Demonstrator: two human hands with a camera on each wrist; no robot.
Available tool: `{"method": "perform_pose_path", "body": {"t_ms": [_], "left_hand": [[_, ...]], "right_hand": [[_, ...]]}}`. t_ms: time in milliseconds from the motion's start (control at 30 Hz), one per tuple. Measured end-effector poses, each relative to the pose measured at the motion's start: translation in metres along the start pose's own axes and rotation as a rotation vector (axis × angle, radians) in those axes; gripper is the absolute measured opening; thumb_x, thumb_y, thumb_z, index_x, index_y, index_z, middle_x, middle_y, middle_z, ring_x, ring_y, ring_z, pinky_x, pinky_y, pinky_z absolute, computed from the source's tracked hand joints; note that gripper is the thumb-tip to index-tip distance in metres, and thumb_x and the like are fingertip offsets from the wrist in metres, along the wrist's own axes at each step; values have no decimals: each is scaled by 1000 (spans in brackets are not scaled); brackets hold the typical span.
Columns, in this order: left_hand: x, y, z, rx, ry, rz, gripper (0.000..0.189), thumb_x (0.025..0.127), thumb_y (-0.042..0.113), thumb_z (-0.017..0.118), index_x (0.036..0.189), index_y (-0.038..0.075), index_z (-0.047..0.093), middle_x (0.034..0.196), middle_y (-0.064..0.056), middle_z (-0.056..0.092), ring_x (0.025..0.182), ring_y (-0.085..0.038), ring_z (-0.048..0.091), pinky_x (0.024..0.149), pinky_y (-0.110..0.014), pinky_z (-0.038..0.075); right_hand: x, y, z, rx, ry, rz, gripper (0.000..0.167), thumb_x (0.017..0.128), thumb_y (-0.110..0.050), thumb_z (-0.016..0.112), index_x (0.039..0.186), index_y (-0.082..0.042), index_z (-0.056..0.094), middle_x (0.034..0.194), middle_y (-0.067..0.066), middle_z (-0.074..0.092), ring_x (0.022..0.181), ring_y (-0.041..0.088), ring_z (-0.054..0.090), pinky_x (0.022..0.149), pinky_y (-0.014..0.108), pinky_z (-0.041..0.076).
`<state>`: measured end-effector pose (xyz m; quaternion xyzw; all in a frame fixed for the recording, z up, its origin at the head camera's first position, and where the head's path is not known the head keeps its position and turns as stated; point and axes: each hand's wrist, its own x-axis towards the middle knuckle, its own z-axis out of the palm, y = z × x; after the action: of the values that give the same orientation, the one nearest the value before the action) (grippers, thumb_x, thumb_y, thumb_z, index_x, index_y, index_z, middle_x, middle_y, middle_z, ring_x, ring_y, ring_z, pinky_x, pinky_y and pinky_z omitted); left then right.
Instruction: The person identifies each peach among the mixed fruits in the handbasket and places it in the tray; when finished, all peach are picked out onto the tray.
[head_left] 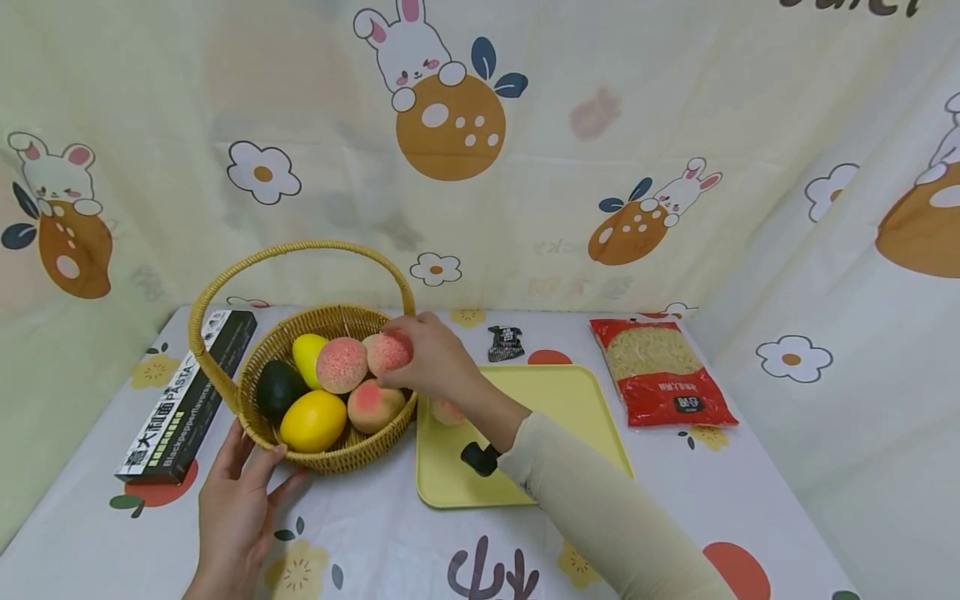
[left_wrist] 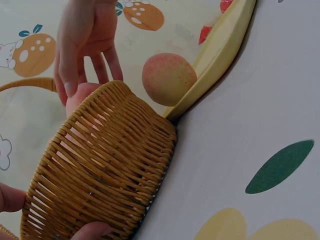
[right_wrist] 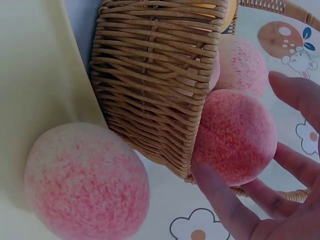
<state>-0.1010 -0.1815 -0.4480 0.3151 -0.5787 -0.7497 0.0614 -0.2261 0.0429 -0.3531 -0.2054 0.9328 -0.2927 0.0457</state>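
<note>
A yellow wicker basket [head_left: 358, 457] with a tall handle holds several fruits: a dark green avocado [head_left: 279, 392], two lemons, one of them the near lemon [head_left: 313, 422], and three peaches. My left hand [head_left: 238, 500] grips the basket's near left side, fingers at the rim and lower wall. Over the right rim, my right hand [head_left: 431, 358] has its fingers spread around a reddish peach [right_wrist: 236, 139]. One finger touches that peach, while the thumb stands apart from it in the right wrist view. Another peach [right_wrist: 87, 182] lies on the yellow tray [head_left: 592, 417], partly behind my right arm in the head view.
Left of the basket lies a black and white pasta box [head_left: 187, 400]. A red bag of dry noodles [head_left: 667, 375] is at the back right. Behind the tray sits a small black packet [head_left: 505, 342]. A printed curtain [head_left: 525, 208] closes off the back.
</note>
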Motion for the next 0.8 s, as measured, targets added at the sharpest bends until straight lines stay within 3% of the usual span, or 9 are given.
{"method": "perform_pose_path", "body": {"t_ms": [167, 367, 600, 800], "left_hand": [[-2, 0, 0, 0, -7, 1, 78, 103, 14, 63, 161, 55, 29, 177, 3, 22, 149, -32, 42, 92, -44, 63], [-2, 1, 0, 1, -5, -2, 78, 104, 14, 63, 161, 55, 29, 178, 5, 21, 149, -32, 42, 91, -43, 63], [-2, 1, -1, -14, -17, 9, 78, 105, 14, 61, 161, 55, 27, 178, 5, 19, 150, -32, 40, 91, -43, 63], [-2, 0, 0, -7, -4, 5, 77, 104, 13, 61, 160, 55, 30, 178, 5, 21, 150, -33, 41, 90, -42, 64]], "right_hand": [[1, -8, 5, -171, -16, -3, 72, 86, -33, 87, 151, -24, 59, 156, 5, 54, 129, 35, 59, 108, 46, 56], [4, -13, 12, -269, -22, 33, 72, 89, -33, 83, 155, -30, 55, 152, 4, 55, 120, 35, 58, 94, 42, 59], [3, -15, 13, -247, 14, 20, 60, 91, -33, 79, 148, -28, 59, 141, 6, 59, 111, 33, 59, 92, 40, 57], [-8, -8, 9, -104, 33, 3, 60, 86, -34, 84, 142, -26, 63, 137, 5, 61, 114, 30, 60, 97, 40, 55]]}}
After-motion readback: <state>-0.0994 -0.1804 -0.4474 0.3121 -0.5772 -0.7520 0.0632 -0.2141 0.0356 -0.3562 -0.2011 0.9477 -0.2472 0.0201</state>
